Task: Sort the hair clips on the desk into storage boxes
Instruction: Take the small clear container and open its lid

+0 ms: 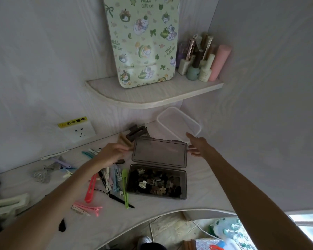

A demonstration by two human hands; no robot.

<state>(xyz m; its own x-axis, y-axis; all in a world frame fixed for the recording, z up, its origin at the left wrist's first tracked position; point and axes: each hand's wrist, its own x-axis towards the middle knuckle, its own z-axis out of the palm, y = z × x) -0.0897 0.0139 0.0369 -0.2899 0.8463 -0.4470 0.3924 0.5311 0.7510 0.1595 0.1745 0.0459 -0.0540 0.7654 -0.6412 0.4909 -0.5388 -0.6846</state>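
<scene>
A smoky grey storage box (pixel 183 184) stands open on the white desk, filled with several small claw clips (pixel 154 184); its lid (pixel 159 153) lies flipped back behind it. My left hand (pixel 110 153), blurred, hovers left of the lid, fingers reaching towards a beige claw clip (pixel 124 139) and a brown claw clip (pixel 136 133). My right hand (pixel 197 145) is spread open just right of the lid, near a clear storage box (pixel 179 123). Several long coloured clips (pixel 108 183) lie left of the grey box.
A corner shelf (pixel 152 94) above holds a patterned board (pixel 143 40) and bottles (pixel 202 60). A wall socket (pixel 79 132) is at the left. A white claw clip (pixel 7 202), a silver clip (pixel 42 175) and pink clips (pixel 88 209) lie near the desk's curved front edge.
</scene>
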